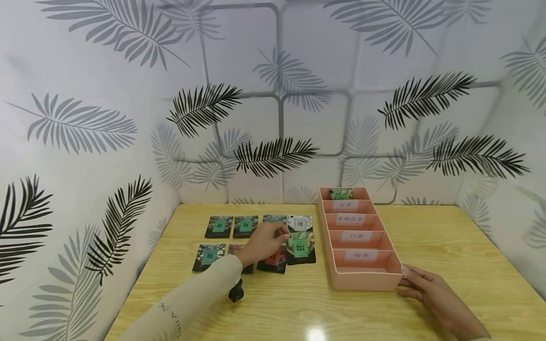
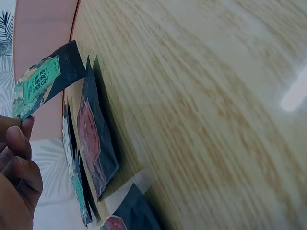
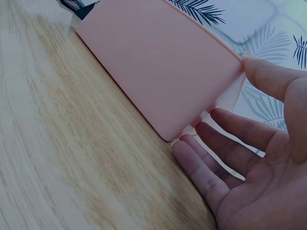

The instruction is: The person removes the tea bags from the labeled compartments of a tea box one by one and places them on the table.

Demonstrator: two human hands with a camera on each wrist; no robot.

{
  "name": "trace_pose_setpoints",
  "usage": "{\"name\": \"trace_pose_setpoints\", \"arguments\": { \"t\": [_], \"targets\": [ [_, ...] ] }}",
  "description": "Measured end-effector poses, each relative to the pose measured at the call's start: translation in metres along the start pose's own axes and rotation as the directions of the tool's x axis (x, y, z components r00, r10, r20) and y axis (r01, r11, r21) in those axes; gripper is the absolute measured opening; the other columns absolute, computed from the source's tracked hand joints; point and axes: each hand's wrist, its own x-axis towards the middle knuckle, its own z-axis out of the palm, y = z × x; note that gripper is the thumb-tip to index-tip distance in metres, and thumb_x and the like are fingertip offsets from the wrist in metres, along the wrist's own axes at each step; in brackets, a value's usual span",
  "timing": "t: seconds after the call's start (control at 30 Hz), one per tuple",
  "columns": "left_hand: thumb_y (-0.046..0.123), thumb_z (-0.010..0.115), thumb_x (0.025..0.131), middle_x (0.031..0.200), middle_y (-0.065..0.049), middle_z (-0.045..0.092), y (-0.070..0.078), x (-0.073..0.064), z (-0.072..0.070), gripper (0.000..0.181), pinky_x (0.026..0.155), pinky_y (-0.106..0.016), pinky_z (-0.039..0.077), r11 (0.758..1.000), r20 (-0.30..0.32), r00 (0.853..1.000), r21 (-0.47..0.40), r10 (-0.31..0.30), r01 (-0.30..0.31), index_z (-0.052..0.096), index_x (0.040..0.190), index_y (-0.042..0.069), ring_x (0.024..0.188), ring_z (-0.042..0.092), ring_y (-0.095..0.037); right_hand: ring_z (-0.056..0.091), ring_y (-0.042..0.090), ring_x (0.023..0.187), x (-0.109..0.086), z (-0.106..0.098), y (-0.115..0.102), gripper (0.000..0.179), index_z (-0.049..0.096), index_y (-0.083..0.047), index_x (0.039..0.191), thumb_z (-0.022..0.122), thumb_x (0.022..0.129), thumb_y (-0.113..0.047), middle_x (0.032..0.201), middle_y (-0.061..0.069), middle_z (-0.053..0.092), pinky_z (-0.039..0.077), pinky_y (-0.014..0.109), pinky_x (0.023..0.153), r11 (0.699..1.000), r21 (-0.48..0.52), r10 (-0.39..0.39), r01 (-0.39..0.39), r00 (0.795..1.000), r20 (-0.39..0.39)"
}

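My left hand [image 1: 265, 240] pinches the edge of a tea sachet [image 1: 301, 248] with a green label. In the left wrist view this sachet [image 2: 42, 82] is tilted, lifted off the table at the fingertips. Under and beside the hand lie more dark sachets, one with a red label [image 2: 89, 129]. My right hand [image 1: 428, 291] touches the near right corner of a pink divided box [image 1: 364, 281]. In the right wrist view its thumb rests at the box's top corner. The other fingers, nearly straight, touch the side of the box [image 3: 158, 62].
Sachets lie in two rows left of the box, among them a white-labelled one [image 1: 300, 222]. A green packet [image 1: 341, 193] sits in the box's farthest compartment. Paper labels [image 1: 361, 255] mark the dividers. The wooden table [image 1: 281, 312] ends at a leaf-patterned wall covering [image 1: 239, 184].
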Motion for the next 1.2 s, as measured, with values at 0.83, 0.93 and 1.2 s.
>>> {"name": "trace_pose_setpoints", "arguments": {
  "t": [0.83, 0.93, 1.2],
  "targets": [
    [0.026, 0.065, 0.093, 0.079, 0.010, 0.067, 0.001, 0.005, 0.019, 0.009, 0.058, -0.023, 0.046, 0.995, 0.069, 0.996, 0.087, -0.055, 0.049, 0.069, 0.097, 0.019, 0.052, 0.054, 0.000, 0.064, 0.016, 0.102, 0.000, 0.000, -0.002, 0.032, 0.058, -0.006, 0.125, 0.048, 0.102, -0.026, 0.110, 0.003, 0.068, 0.050, 0.038, 0.088, 1.000, -0.001, -0.024, 0.023, 0.999, -0.022],
    [0.025, 0.066, 0.092, 0.077, 0.011, 0.066, 0.004, 0.005, 0.019, 0.007, 0.061, -0.024, 0.049, 0.992, 0.068, 0.994, 0.101, -0.082, 0.075, 0.069, 0.095, 0.020, 0.056, 0.056, 0.002, 0.064, 0.017, 0.103, -0.001, 0.000, -0.002, 0.032, 0.058, -0.006, 0.125, 0.047, 0.102, -0.026, 0.110, 0.004, 0.068, 0.050, 0.039, 0.088, 1.000, -0.004, -0.028, 0.028, 0.999, -0.019],
    [0.026, 0.065, 0.093, 0.066, 0.009, 0.064, 0.004, 0.005, 0.023, 0.011, 0.056, -0.023, 0.048, 0.988, 0.070, 0.990, 0.110, -0.119, 0.111, 0.067, 0.097, 0.016, 0.049, 0.055, -0.001, 0.064, 0.017, 0.103, -0.001, -0.001, -0.001, 0.036, 0.055, -0.003, 0.128, 0.048, 0.102, -0.026, 0.111, 0.004, 0.068, 0.050, 0.039, 0.088, 1.000, -0.010, -0.028, 0.028, 0.999, -0.019]
  ]
}}
